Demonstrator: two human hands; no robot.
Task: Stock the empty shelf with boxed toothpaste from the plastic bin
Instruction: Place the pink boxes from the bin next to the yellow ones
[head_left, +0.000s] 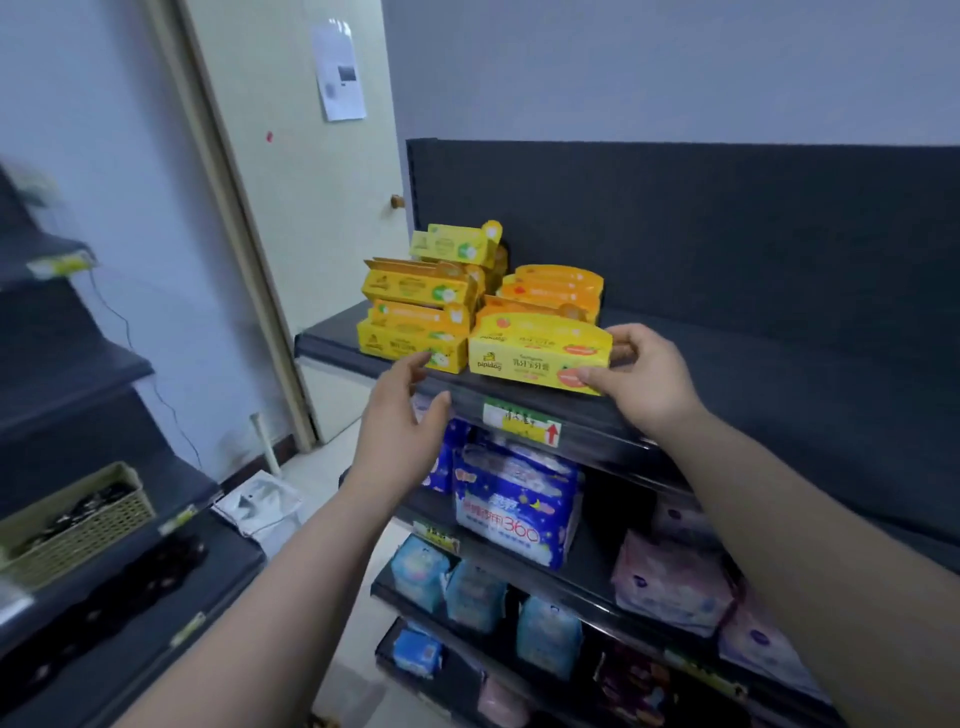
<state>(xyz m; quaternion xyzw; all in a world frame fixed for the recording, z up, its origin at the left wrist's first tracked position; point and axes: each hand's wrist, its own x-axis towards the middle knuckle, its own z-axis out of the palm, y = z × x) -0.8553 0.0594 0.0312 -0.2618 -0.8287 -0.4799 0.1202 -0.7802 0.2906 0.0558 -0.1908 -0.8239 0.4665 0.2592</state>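
Observation:
Yellow and orange toothpaste boxes are stacked at the left end of the dark top shelf (727, 374). The front yellow box (535, 353) with an orange fruit print lies at the shelf's front edge. My right hand (644, 374) grips its right end, thumb on the front face, fingers behind. A stack of yellow boxes with green print (415, 332) stands just left of it. My left hand (400, 415) hovers below the shelf edge, fingers relaxed, fingertips near the lowest green-print box, holding nothing. The plastic bin is not in view.
The top shelf stretches right with bare dark surface. A price label (522, 423) with a red arrow sits on its front edge. Lower shelves hold blue and pink soft packs (514, 509). A woven basket (72, 525) sits on the left rack. A door stands behind.

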